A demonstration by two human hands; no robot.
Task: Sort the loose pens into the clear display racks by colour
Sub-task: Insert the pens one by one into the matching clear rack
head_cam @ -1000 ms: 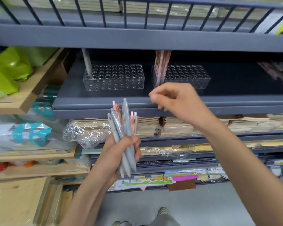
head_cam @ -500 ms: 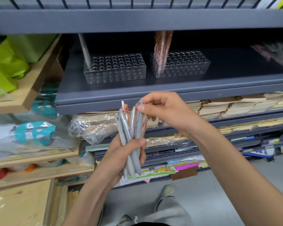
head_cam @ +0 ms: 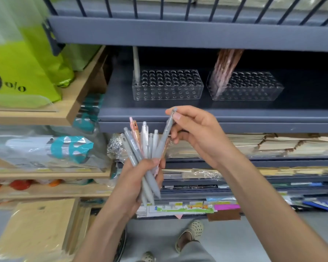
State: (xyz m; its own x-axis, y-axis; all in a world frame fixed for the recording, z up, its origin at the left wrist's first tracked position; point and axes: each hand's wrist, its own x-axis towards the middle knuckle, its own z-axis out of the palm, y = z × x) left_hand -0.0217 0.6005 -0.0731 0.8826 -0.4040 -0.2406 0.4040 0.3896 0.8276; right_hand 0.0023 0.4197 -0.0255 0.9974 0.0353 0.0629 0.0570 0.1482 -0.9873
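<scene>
- Since half a second ago, tilting one grey pen [head_cam: 164, 135] out of the bundle toward 1 o'clock.
- Pinching its top between thumb and forefinger of the right hand [head_cam: 197, 137].
- Gripping the remaining pens [head_cam: 144, 140] in the curled left hand [head_cam: 131, 188].
- Standing at 12 o'clock on the shelf [head_cam: 197, 112]: left rack [head_cam: 168, 85] holding a lone grey stick [head_cam: 136, 67], right rack [head_cam: 248, 86] holding pink pens [head_cam: 225, 69].

We wear cream perforated clogs [head_cam: 190, 232] and grey trousers [head_cam: 194, 251]; both our forearms [head_cam: 263, 195] are bare.
</scene>
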